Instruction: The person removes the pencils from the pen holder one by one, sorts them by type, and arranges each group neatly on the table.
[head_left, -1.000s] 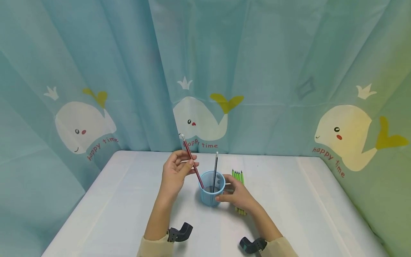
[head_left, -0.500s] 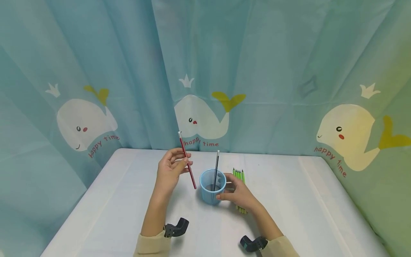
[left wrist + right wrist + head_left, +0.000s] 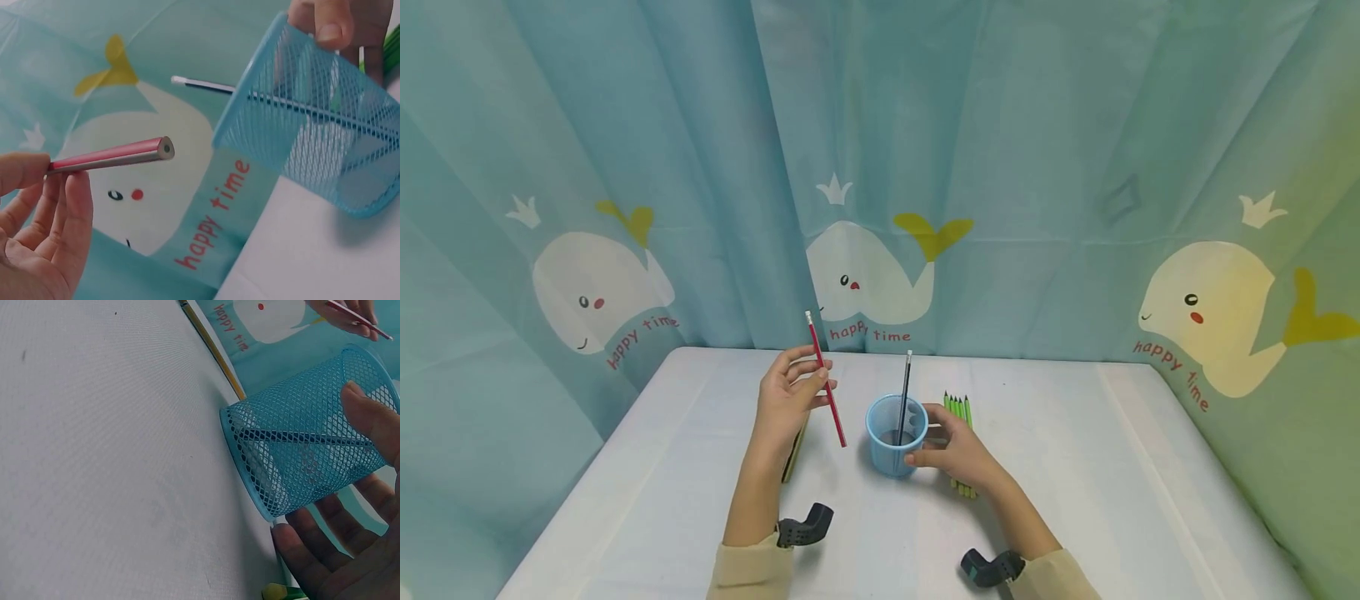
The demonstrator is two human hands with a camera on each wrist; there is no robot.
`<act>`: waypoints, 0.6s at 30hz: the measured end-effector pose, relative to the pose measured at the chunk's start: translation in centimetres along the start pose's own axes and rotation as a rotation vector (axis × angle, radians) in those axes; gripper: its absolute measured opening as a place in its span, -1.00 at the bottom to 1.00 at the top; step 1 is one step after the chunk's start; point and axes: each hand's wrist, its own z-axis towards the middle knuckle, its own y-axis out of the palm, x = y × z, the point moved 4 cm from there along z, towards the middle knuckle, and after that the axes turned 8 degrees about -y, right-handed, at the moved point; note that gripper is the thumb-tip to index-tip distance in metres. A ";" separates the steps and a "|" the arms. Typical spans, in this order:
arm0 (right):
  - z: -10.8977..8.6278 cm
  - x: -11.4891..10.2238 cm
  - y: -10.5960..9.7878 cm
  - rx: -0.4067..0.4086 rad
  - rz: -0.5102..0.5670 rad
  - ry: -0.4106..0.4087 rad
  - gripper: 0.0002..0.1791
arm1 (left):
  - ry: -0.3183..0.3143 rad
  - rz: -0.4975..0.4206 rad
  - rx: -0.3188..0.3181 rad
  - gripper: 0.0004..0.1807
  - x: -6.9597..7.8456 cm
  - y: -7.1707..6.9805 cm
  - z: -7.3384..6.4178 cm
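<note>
My left hand (image 3: pixel 786 402) pinches a red pencil (image 3: pixel 835 414) between thumb and fingers, left of the cup and apart from it. Its white eraser end points up; the flat unsharpened end (image 3: pixel 165 149) faces the camera in the left wrist view. A light blue mesh pencil cup (image 3: pixel 891 462) stands on the table, with my right hand (image 3: pixel 961 454) holding its right side, thumb in front and fingers behind. One black pencil (image 3: pixel 906 387) with a white top leans inside the cup.
Several green pencils (image 3: pixel 958 407) lie side by side right of the cup, partly hidden by the right hand. Yellowish pencils (image 3: pixel 793 454) lie beside the left forearm, mostly covered by it. A whale-print curtain (image 3: pixel 1037 167) hangs behind the white table (image 3: pixel 1075 467).
My left hand has moved left with the red pencil, whose lower end was over the cup's rim and is now clear of it. Yellowish pencils have come into view. The right hand stays on the cup.
</note>
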 end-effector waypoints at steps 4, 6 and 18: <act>0.0 -0.1 0.1 0.005 -0.002 0.019 -0.20 | -0.028 0.017 0.013 -0.56 -0.6 -0.8 0.3; 0.0 0.0 0.1 0.007 -0.003 0.027 -0.20 | -0.043 0.029 0.023 -0.56 -0.9 -1.4 0.4; 0.0 0.0 0.1 0.005 -0.010 0.014 -0.19 | -0.091 0.153 0.136 -0.61 -1.8 -4.4 0.9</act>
